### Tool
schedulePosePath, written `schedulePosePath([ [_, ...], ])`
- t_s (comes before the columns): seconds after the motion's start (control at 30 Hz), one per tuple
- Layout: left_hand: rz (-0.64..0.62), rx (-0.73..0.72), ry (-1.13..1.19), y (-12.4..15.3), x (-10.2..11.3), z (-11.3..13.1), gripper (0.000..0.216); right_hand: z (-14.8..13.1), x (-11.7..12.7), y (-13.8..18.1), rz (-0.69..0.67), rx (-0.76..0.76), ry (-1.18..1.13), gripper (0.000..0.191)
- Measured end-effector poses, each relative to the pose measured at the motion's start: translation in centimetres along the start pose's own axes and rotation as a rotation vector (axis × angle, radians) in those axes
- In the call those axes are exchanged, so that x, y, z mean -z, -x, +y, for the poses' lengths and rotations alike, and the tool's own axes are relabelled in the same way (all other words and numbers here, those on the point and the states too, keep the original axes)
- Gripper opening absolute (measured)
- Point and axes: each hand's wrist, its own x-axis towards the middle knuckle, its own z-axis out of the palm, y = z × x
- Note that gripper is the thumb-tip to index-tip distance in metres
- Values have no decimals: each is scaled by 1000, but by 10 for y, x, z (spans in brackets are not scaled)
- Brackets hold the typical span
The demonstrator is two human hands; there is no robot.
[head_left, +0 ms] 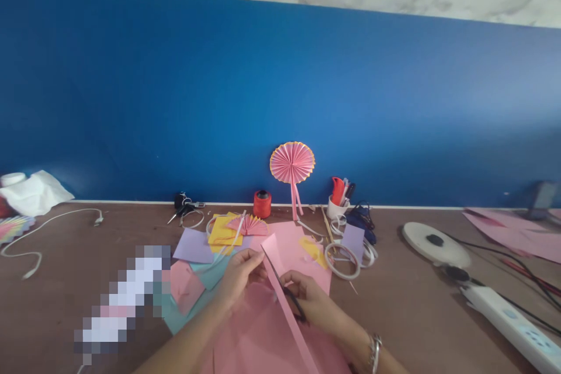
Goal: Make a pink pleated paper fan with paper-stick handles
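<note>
My left hand [245, 272] pinches the far end of a pink paper sheet [249, 327], its fingers closed at the edge. In my right hand [309, 298] are black-handled scissors [294, 304], their blades lying along the paper. A long narrow pink strip [293, 318] stands up along the cut line and runs toward me. Under and beyond both hands lie more pink sheets [284, 234]. A small pink folded paper fan [250, 225] rests on yellow paper [223, 234] just past my left hand.
A round pink fan [292, 162] leans on the blue partition [197, 87]. Nearby are a red thread spool [262, 204], a white cup of tools [337, 207] and tape rolls [344, 260]. On the right are a white disc [433, 245] and power strip [512, 324]; a cable [65, 214] lies left.
</note>
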Motion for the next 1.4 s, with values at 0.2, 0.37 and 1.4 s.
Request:
schedulePosePath([
  [0.2,-33,10,-57,3,-3,-3,32,-2,-1,0,12,9,19,27],
  [0.37,-51,-4,-52,2,-1,-2,31,3,10,-5,174,11,192,30],
  [1.4,62,-435,-583,-4,9,6,30,-46,-2,-32,324,-15,773,22],
])
